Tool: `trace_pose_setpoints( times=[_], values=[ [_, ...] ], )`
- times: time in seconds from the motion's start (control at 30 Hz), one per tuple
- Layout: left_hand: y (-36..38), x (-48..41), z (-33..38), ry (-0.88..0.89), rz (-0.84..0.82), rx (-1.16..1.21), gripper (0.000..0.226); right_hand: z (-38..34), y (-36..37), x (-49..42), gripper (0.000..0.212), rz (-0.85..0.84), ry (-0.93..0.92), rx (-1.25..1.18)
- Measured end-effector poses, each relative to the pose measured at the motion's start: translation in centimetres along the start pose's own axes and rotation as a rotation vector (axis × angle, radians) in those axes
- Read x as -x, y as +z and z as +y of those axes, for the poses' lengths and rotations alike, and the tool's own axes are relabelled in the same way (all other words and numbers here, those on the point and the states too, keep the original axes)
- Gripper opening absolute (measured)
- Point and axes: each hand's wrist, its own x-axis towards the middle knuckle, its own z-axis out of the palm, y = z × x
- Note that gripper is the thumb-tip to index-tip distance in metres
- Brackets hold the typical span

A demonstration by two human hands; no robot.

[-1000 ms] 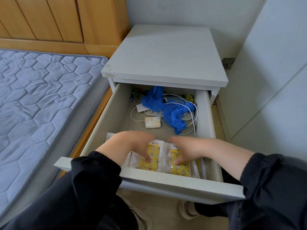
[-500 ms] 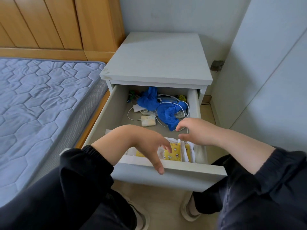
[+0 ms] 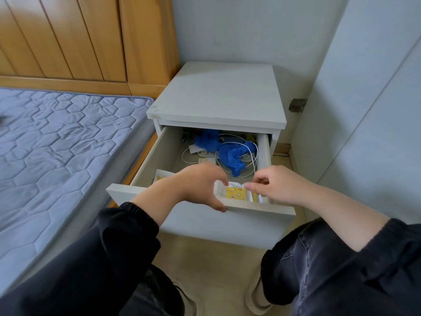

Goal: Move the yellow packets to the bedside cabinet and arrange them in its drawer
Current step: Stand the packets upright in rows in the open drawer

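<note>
Both hands are over the open drawer (image 3: 205,222) of the cabinet (image 3: 218,99), a plain matte white box with a flat square top. The packets (image 3: 235,193) sit at the very front of the drawer, right behind the front panel. They're flat, glossy yellow sachets with a small white print and pale sealed edges. One more corner pokes out at the left (image 3: 160,176) by the drawer's side wall.

My left hand (image 3: 200,185) is arched in a loose C with the thumb tip down at the front panel's top edge and the fingers curved over the packets, holding nothing as far as I can see. My right hand (image 3: 273,185) has its fingers curled, with the tips at the packets' top edge. It's too blurry to tell if it's actually pinching one.

Further back in the drawer there's some crumpled blue stuff (image 3: 227,151) tangled with thin white cables (image 3: 250,156). To the left are a quilted grey-blue mattress (image 3: 57,144) with a hexagon pattern and a wood plank headboard (image 3: 68,37).
</note>
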Motion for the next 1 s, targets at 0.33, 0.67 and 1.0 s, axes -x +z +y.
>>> trace_pose_setpoints(
  times=[0.33, 0.67, 1.0],
  values=[
    [0.6, -2.8, -1.0, -0.213, 0.365, -0.165, 0.06, 1.1, 0.2, -2.2, 0.025, 0.149, 0.04, 0.229],
    [-0.4, -8.5, -3.4, -0.355, 0.41, -0.276, 0.102, 2.7, -1.8, -7.9, 0.099, 0.419, -0.003, 0.608],
    [-1.6, -13.3, -5.9, -0.349, 0.44, -0.272, 0.098, 4.6, -3.0, -13.1, 0.096, 0.403, 0.072, 0.59]
  ],
)
